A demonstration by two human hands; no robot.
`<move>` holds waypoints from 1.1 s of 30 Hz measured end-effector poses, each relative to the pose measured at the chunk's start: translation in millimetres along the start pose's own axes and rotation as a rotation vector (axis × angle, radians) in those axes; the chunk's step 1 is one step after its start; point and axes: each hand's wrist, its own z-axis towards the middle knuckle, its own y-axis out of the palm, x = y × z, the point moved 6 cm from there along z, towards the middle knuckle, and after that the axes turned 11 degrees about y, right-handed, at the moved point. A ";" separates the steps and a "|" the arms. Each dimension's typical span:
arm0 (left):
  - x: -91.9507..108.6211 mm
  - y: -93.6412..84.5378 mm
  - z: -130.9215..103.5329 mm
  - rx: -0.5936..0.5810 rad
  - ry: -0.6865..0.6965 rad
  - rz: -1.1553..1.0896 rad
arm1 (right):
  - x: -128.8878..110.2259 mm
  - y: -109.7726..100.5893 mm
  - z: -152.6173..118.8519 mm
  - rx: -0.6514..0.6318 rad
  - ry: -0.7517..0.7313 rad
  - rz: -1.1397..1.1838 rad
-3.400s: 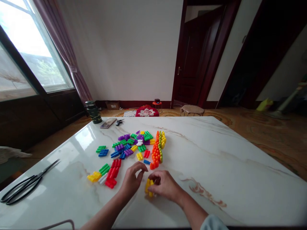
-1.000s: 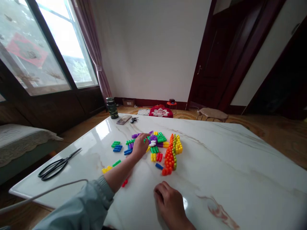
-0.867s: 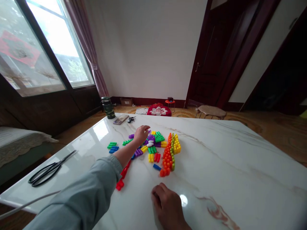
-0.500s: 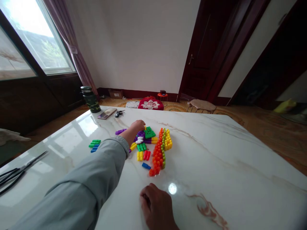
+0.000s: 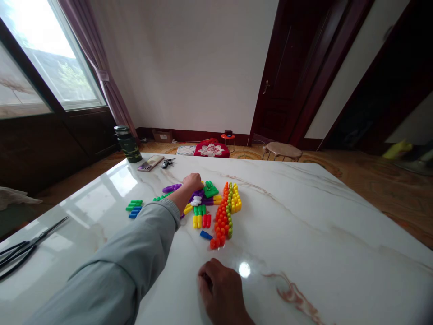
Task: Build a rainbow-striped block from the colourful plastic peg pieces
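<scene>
My left hand [image 5: 192,181] reaches over the far side of a cluster of plastic toy pieces, its fingers curled and mostly hidden from me. A bit of yellow shows by its fingertips; whether they grip it is unclear. Purple pieces [image 5: 208,200], a green block [image 5: 210,188], white pieces [image 5: 195,201] and green, yellow and red pieces [image 5: 206,220] lie beside it. To the right run rows of orange beads [image 5: 222,217], olive-green beads [image 5: 230,210] and yellow beads [image 5: 236,198]. Closer to me, my right hand [image 5: 221,289] rests closed on the table, below a loose blue piece [image 5: 206,235].
Scissors [image 5: 32,243] lie at the left of the marble-patterned table [image 5: 304,234]. Green pieces [image 5: 134,205] and blue pieces [image 5: 135,212] sit left of my forearm. Farther back are a camouflage flask [image 5: 127,144], a phone [image 5: 150,163] and keys [image 5: 168,163].
My left hand has drawn slightly left and down across the cluster, uncovering more of the purple and green pieces on its left. My right hand stays in place. The view has shifted slightly.
</scene>
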 end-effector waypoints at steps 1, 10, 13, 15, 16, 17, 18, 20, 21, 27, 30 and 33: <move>-1.7 -0.3 -0.6 0.009 -0.002 -0.008 | 0.2 0.1 0.0 -0.001 0.003 0.000; -30.1 -14.9 -14.3 0.139 0.015 -0.090 | -1.5 -2.1 -0.6 -0.009 0.032 0.025; -31.7 -15.2 -19.1 0.116 0.051 -0.095 | -2.2 -3.3 -0.9 -0.008 0.036 0.022; -27.3 -11.8 -19.3 0.067 0.080 -0.085 | -2.8 -4.2 -0.8 -0.010 0.041 0.017; -23.8 -9.8 -18.5 0.040 0.091 -0.075 | -3.1 -4.5 -0.7 -0.010 0.042 0.015; -19.8 -8.0 -17.2 0.016 0.099 -0.062 | -3.4 -4.8 -0.6 -0.010 0.043 0.013; -15.4 -6.3 -15.6 -0.005 0.101 -0.048 | -3.7 -4.9 -0.6 -0.010 0.041 0.012; -6.6 -3.3 -11.9 -0.047 0.089 -0.019 | -3.6 -4.8 -0.7 -0.006 0.040 0.011; -2.5 -1.8 -10.2 -0.067 0.077 -0.004 | -3.3 -4.5 -0.7 -0.004 0.038 0.010; 10.9 6.0 -5.9 -0.103 0.039 0.062 | -1.6 -2.4 -1.1 -0.011 0.041 0.005; 8.2 6.3 -9.5 -0.080 0.064 0.066 | -2.1 -2.9 -1.2 -0.014 0.041 0.005; 0.1 -2.3 -17.3 -0.015 0.076 0.069 | -2.7 -4.1 -0.8 -0.007 0.039 0.010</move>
